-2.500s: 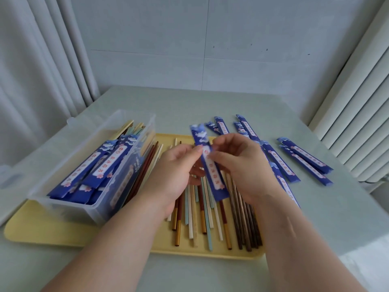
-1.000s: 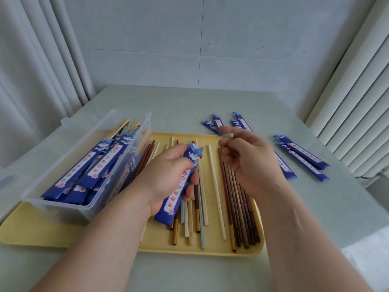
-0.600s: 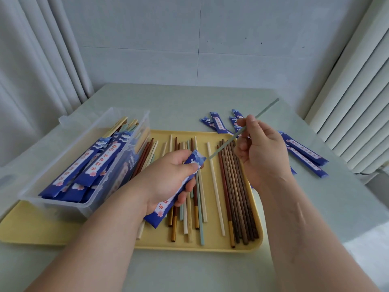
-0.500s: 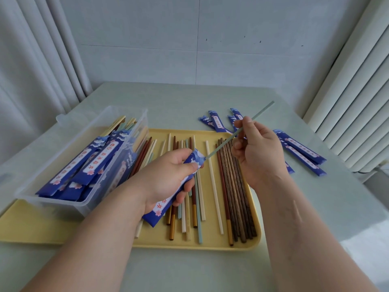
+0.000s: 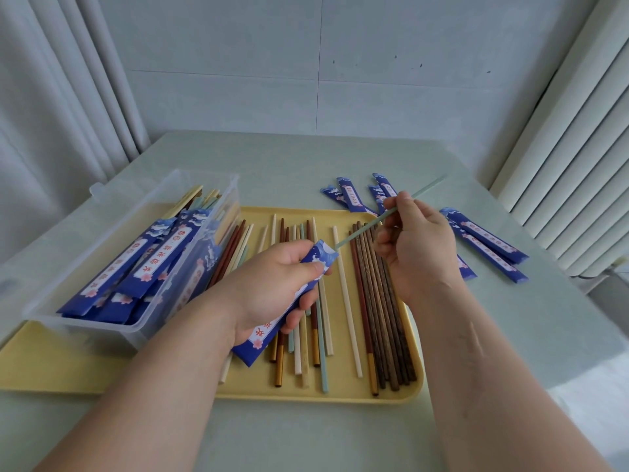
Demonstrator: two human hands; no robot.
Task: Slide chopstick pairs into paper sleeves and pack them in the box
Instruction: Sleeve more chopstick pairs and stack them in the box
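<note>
A clear plastic box [image 5: 136, 321] packed with sleeved chopsticks [image 5: 163, 253] stands on the left of the yellow tray [image 5: 340, 393]. Loose chopsticks [image 5: 384, 311] lie across the tray beneath both hands, and more blue sleeves [image 5: 486, 243] lie on the counter [image 5: 306, 165] to the right. The left hand [image 5: 272, 291] wraps its fingers [image 5: 299, 318] round a blue paper sleeve [image 5: 323, 257]. The right hand [image 5: 418, 250] pinches a pale green chopstick [image 5: 360, 231], its tip just at the sleeve's mouth. Earlier, both hands held the sleeve.
</note>
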